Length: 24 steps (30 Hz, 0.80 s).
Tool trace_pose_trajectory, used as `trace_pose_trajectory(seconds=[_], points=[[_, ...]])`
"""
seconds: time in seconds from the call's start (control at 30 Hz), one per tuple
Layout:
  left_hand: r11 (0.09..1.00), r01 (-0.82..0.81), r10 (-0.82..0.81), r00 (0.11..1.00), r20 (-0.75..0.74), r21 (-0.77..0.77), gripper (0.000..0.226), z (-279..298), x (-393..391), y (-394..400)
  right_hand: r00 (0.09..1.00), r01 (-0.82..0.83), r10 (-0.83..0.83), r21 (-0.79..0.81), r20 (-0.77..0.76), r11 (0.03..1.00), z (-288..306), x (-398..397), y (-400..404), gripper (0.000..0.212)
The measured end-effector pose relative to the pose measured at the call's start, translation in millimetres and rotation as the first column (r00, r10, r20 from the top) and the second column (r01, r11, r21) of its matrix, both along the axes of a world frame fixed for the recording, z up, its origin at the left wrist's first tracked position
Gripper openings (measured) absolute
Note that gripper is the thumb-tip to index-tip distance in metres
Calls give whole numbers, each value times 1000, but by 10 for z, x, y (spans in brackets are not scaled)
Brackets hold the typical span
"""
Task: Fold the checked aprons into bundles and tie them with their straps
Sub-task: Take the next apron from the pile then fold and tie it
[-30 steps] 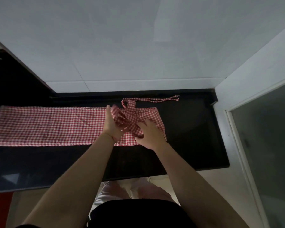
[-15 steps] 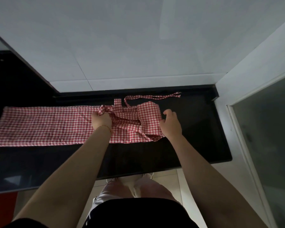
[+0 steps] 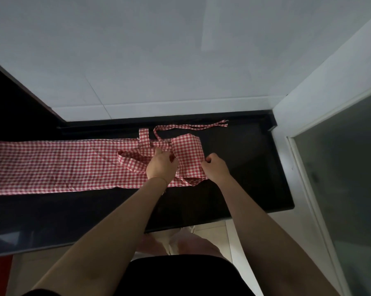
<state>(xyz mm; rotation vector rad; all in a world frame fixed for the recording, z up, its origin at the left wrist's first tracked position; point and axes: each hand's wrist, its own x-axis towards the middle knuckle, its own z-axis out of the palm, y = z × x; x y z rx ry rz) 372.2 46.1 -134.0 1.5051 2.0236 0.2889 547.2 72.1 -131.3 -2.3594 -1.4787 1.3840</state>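
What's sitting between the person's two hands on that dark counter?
In the head view, a folded band of the checked apron lies between the left hand and right hand; both grip its cloth.

My arms are bare up to short black sleeves. A thin gold bracelet point(image 3: 158, 178) circles my left wrist. I wear a black top point(image 3: 180, 276) over pale, light-coloured trousers point(image 3: 188, 244).
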Motion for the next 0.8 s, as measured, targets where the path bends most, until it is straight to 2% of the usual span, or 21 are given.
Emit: trace_pose_trajectory(seconds=[0.1, 0.17, 0.23, 0.33, 0.4, 0.47, 0.53, 0.6, 0.7, 0.77, 0.8], points=[[992, -54, 55, 999, 1, -111, 36, 25, 106, 147, 1000, 2, -2, 14, -15, 1000, -8, 36, -23, 16], [959, -116, 133, 990, 49, -260, 50, 18, 152, 245, 1000, 6, -5, 21, -27, 1000, -10, 29, -35, 16], [920, -172, 205, 977, 58, -353, 50, 22, 190, 277, 999, 11, -10, 24, -34, 1000, -16, 24, -43, 17], [936, -166, 214, 969, 126, -311, 29, 11, 184, 293, 999, 12, -10, 24, -48, 1000, -20, 44, -51, 17], [944, -238, 297, 914, 277, -227, 29, 59, 168, 251, 999, -4, 5, 33, -50, 999, -26, 79, -46, 18], [934, -323, 357, 867, 347, -154, 31, 112, 120, 195, 999, -11, 12, 33, -42, 999, -26, 105, -42, 19], [951, -291, 309, 914, 263, -108, 30, 121, 44, 154, 999, 22, -21, 27, -40, 999, -26, 92, -31, 18], [974, -181, 190, 980, 60, -139, 24, 117, -34, 138, 996, 77, -76, 25, -38, 997, -14, 52, -17, 23], [978, -142, 121, 983, -136, -153, 27, 68, -92, 100, 998, 54, -53, 20, -25, 998, -12, -2, -23, 27], [997, -68, 72, 970, -233, 26, 35, 4, -85, 42, 998, -17, 15, 49, 53, 999, -14, -32, -52, 24], [991, 25, 11, 961, -277, 129, 37, -20, -69, 11, 993, -46, 34, 103, 115, 994, -17, -44, -74, 22]])
